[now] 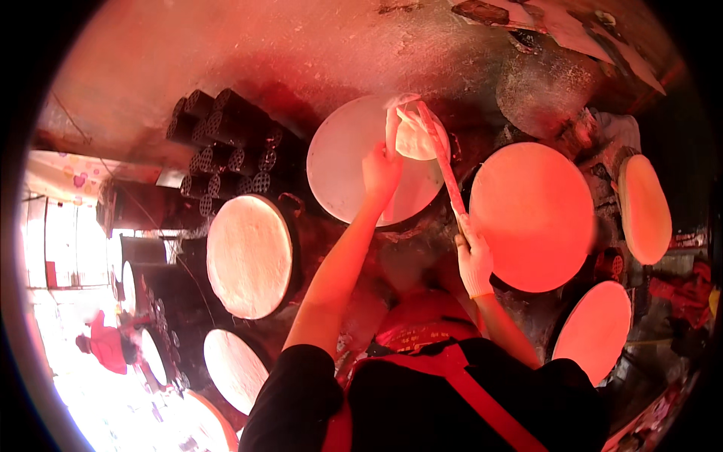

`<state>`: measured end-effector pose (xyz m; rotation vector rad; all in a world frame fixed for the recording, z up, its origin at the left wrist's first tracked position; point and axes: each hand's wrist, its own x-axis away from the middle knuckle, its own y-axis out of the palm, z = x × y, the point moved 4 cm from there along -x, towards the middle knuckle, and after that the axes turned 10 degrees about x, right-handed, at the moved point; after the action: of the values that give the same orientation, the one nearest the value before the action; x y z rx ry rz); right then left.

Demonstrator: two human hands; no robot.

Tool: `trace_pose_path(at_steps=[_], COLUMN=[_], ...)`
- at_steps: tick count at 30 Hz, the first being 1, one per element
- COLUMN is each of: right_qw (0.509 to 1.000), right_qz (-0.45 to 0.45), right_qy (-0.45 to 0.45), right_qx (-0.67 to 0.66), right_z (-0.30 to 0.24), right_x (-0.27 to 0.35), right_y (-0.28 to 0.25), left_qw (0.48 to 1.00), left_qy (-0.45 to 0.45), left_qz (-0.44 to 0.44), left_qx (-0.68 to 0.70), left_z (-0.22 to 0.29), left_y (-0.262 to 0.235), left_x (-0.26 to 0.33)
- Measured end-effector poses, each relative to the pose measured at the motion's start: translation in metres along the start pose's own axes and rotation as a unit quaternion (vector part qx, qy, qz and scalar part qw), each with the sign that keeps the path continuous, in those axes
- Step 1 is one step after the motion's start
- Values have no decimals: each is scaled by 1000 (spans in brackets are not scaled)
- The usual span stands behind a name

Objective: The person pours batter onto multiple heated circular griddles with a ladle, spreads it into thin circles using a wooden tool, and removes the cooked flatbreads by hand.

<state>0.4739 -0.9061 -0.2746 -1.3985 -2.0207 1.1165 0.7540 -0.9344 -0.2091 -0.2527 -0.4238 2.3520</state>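
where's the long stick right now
In the head view, right of centre, the long stick slants up and leftward from the right hand, its far end near the pale disc's upper edge.

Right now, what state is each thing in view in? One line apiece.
Left hand: closed around a slim pale stick.
Pale-gloved right hand: closed on a long pale stick.
Large pinkish-grey round disc: partly hidden by the left hand.
Small pale round piece: over that disc's right side; contact unclear.
Dark perforated cylinders: stacked on their sides.
Large smooth red-lit disc: upper face exposed.
Cream round disc, left: upper face exposed.
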Motion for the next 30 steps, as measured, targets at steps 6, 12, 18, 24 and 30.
trace_pose_path(at_steps=[6, 12, 18, 24, 30], right_qw=[982, 758, 720, 756, 788], right_qz=[77, -135, 38, -1, -228], right_qy=[49, 266, 303, 303, 226], right_qx=[-167, -580, -623, -580, -525], right_z=[-21, -82, -89, -150, -172], right_x=[-61, -93, -7, -58, -104], right_y=[49, 55, 82, 110, 107], left_qw=[976, 971, 891, 845, 831], left_qy=[194, -15, -263, -314, -330], left_qz=[98, -62, -73, -102, -38], left_qx=[4, 230, 363, 421, 447], left_z=[46, 57, -25, -55, -63], left_y=[-50, -119, -187, -225, -242], left_x=[-40, -11, 113, 194, 215])
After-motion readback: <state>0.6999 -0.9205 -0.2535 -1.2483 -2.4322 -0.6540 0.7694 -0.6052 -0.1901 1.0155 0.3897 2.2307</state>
